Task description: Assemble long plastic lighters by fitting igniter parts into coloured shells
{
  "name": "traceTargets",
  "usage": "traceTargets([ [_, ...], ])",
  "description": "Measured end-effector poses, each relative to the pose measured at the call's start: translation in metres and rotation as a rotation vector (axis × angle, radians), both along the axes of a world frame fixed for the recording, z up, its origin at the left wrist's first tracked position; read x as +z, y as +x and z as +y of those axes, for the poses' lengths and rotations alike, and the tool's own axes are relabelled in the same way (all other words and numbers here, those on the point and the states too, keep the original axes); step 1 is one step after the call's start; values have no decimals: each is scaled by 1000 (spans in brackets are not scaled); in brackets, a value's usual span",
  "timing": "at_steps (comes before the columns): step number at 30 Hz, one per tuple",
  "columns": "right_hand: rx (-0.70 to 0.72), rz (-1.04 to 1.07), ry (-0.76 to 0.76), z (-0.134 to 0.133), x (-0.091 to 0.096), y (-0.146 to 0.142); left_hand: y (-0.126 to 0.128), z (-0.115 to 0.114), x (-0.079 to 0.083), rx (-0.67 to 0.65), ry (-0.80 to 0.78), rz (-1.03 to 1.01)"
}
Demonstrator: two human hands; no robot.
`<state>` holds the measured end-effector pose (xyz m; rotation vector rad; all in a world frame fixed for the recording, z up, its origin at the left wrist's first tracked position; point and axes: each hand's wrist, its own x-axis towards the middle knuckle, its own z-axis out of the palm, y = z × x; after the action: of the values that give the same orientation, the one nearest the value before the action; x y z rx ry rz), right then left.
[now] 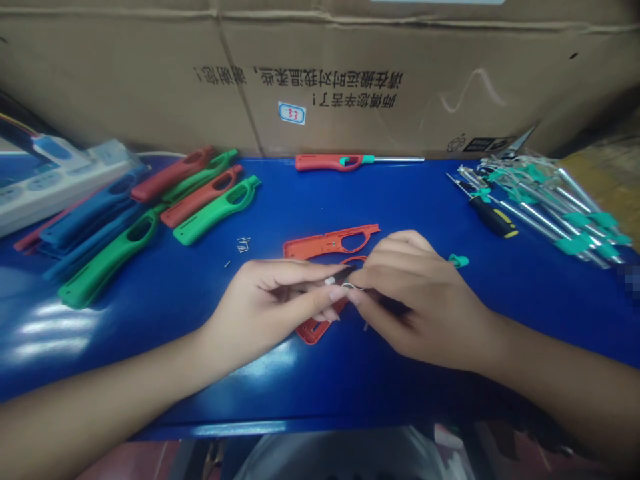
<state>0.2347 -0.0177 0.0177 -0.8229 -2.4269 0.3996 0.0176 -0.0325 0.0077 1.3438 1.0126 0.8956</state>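
Observation:
Between the fingertips of my left hand [273, 287] is a small black part with a white end [343, 274]. My right hand [425, 300] meets it from the other side, its thumb and forefinger pinched on a thin white wire [354, 287]. Beneath both hands lies an orange lighter handle half [311, 333], largely covered by the fingers. A second orange handle half [300, 249] rests just beyond, its hollow side up. To the right of my right hand sits a small teal piece [459, 261].
Green, red and blue handle shells [210, 217] are piled at left beside a white power strip [70, 173]. Small metal pins [243, 245] lie loose. An assembled red lighter [325, 163] lies before the cardboard box [165, 87]. Metal lighter tubes [545, 213] and a screwdriver [493, 217] are at right.

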Motion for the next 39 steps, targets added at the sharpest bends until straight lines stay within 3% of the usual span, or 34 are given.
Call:
traceTargets([
  [6, 28, 40, -39, -2, 2, -1, -6, -2, 0, -10, 423, 262],
  [10, 49, 67, -7, -2, 2, -1, -9, -2, 1, -15, 590, 335],
  [18, 42, 68, 19, -8, 5, -2, -10, -2, 0, -51, 644, 346],
  [25, 42, 93, -3, -7, 8, 0, -8, 0, -2, 41, 623, 301],
  [39, 88, 135, -83, -5, 7, -1, -10, 1, -4, -19, 669, 256],
])
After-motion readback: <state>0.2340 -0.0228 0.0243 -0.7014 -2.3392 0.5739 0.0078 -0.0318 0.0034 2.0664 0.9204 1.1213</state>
